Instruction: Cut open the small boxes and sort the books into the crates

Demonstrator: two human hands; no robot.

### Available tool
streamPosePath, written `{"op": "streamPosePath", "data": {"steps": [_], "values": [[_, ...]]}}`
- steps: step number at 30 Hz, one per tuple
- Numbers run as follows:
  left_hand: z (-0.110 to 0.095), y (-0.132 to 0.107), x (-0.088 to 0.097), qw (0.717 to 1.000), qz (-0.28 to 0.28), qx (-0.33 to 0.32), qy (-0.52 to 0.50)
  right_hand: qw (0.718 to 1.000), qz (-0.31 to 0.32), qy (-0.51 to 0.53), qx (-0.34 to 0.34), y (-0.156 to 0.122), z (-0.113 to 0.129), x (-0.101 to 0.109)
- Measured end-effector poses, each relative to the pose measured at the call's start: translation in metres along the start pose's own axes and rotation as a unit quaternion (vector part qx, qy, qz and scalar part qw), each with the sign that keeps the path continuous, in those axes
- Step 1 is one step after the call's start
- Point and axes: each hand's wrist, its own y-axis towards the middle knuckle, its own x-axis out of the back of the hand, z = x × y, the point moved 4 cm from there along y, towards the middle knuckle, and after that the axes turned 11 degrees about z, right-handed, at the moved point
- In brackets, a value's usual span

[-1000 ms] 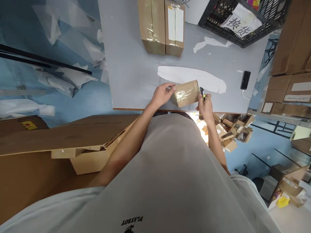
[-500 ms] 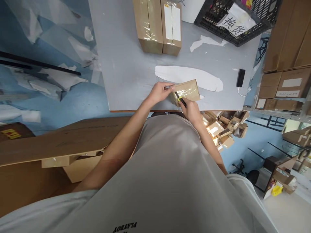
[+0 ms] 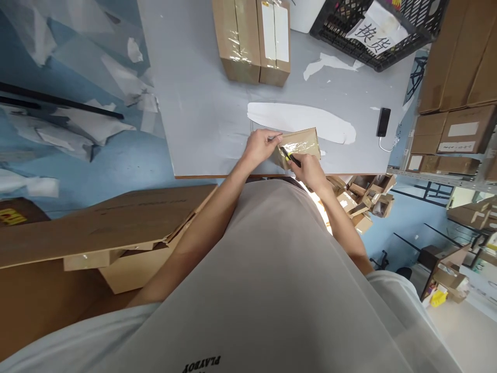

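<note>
A small brown cardboard box (image 3: 308, 141) with shiny clear tape lies tilted near the table's front edge. My left hand (image 3: 262, 145) pinches its left end between thumb and fingers. In my right hand (image 3: 311, 171) is a box cutter (image 3: 293, 159), black with yellow-green parts. The cutter points up and left, its front end at the taped side of the box near my left fingertips. I cannot make out whether the blade is in the tape. Just behind the box lies a long white paper strip (image 3: 298, 118).
Two taped cardboard boxes (image 3: 248, 72) stand at the back of the grey table (image 3: 202, 103). A black plastic crate (image 3: 349, 49) is at the back right, a phone (image 3: 383, 122) with a white cable at the right. A large open carton (image 3: 97, 223) is at my left.
Both hands, the small box and the cutter have shifted very slightly to the right. The grips look the same.
</note>
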Motion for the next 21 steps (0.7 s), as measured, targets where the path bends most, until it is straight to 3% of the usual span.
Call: {"op": "streamPosePath", "data": {"steps": [8,12,16,19,21], "values": [[0.003,-0.003,0.001,0.999,-0.035,0.001,0.003,0.99,0.073,-0.112,-0.054,-0.028,0.005,-0.037],[0.002,-0.006,-0.002,1.0,-0.026,0.002,-0.006,0.991,0.048,-0.109,-0.062,-0.048,0.01,-0.038],[0.003,-0.017,-0.007,0.999,-0.009,0.005,-0.048,0.996,-0.074,-0.011,-0.052,-0.054,-0.013,-0.013],[0.003,-0.027,-0.006,0.998,0.014,0.014,-0.066,0.971,-0.218,0.019,-0.094,-0.044,-0.056,0.005],[0.001,-0.033,-0.003,0.998,0.031,0.018,-0.052,0.955,-0.275,0.031,-0.107,-0.032,-0.086,0.009]]}}
